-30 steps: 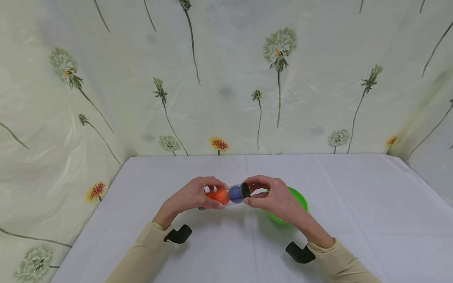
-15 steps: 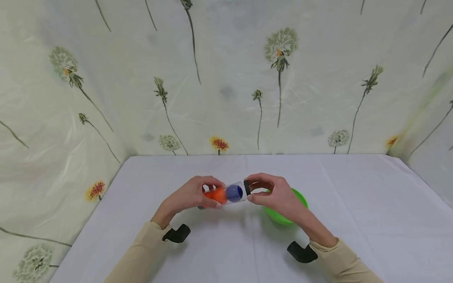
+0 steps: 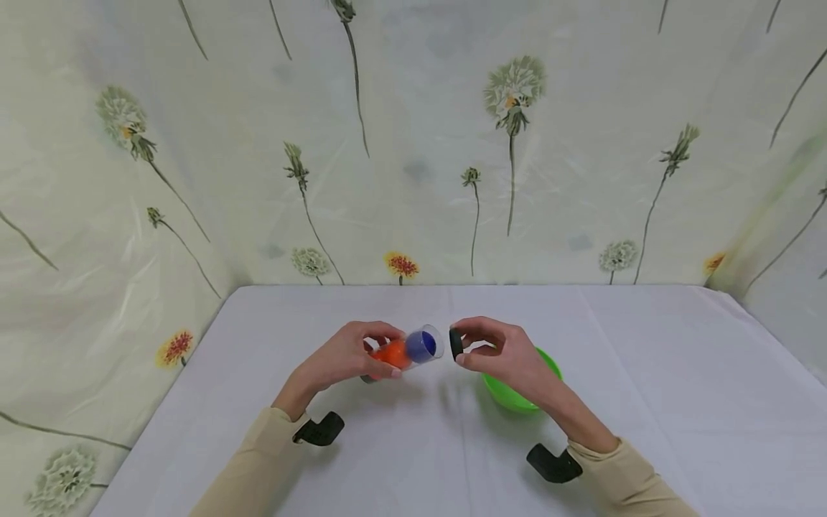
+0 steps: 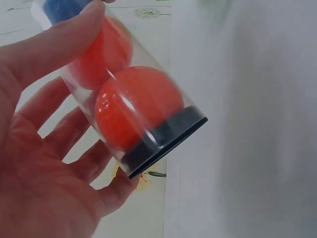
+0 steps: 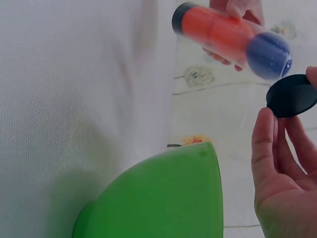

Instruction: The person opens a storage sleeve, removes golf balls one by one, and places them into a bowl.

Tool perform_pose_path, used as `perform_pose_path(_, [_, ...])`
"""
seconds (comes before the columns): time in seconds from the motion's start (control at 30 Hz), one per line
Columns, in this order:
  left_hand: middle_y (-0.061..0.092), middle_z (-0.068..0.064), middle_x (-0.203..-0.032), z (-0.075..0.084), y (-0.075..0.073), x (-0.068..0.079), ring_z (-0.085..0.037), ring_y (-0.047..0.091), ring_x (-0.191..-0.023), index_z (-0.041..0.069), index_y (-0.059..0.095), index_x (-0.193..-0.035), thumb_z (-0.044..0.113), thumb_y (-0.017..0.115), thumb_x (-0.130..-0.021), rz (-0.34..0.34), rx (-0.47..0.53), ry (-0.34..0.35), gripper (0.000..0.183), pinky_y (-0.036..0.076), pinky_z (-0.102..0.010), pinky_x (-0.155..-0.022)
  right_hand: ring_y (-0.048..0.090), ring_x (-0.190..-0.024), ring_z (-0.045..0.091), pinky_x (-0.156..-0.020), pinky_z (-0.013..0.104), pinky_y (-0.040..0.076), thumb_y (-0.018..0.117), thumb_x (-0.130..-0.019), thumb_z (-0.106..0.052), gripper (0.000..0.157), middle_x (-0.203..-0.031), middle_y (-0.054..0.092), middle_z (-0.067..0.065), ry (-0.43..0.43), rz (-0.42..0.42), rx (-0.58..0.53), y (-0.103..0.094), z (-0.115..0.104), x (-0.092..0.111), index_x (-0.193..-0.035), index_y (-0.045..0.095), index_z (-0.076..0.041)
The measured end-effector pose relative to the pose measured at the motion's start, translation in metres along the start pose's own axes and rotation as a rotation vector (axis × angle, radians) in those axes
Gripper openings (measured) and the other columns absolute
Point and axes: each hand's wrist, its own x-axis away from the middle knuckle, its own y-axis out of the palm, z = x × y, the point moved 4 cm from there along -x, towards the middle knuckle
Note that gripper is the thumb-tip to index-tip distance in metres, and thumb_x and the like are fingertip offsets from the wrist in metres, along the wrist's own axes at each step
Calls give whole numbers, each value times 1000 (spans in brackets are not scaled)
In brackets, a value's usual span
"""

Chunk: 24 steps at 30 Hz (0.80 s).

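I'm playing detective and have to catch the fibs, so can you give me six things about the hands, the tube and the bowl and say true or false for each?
1. The left hand holds the clear tube. True.
2. The black cap in the right hand is on the tube. False: the right hand holds the black cap apart from it.
3. The blue ball is next to the tube's open end. True.
4. Every ball in the tube is blue. False: two orange-red balls show as well.
5. The bowl is in the left hand. False: the green bowl stands on the table.
6. Both sleeves are beige. True.
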Motion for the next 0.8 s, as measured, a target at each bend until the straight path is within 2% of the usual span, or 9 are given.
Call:
perform_pose_path(0.23, [65,-4,-106,-5,-4,3,-31,59,-99,16,70,-118,21,84,-77,27,56,9,45,53,-37,-77,63,-107,28,-83,35,54,75,-86,-12,39,-119,64,8,-1,1,19,-1,1,1,-124,63,-12])
perform_pose_path(0.5, [66,-3,-114,-9,-11,6,-28,59,-107,17,68,-121,18,83,-78,37,123,13,45,52,-39,-84,63,-108,25,-86,35,51,77,-85,-16,40,-121,64,7,1,15,45,-2,4,-1,-123,63,-16])
perform_pose_path(0.67, [66,-2,-115,-13,-15,9,-25,58,-110,17,68,-120,17,81,-78,46,126,4,44,49,-42,-89,63,-111,24,-88,33,49,77,-86,-17,43,-125,62,6,15,-15,37,-1,7,-3,-126,62,-18])
perform_pose_path(0.8, [66,-2,-115,-15,-18,11,-25,58,-110,16,67,-120,16,81,-79,53,120,0,43,49,-41,-89,63,-110,23,-89,33,48,76,-86,-15,44,-122,64,6,32,-37,49,1,11,-5,-127,63,-17])
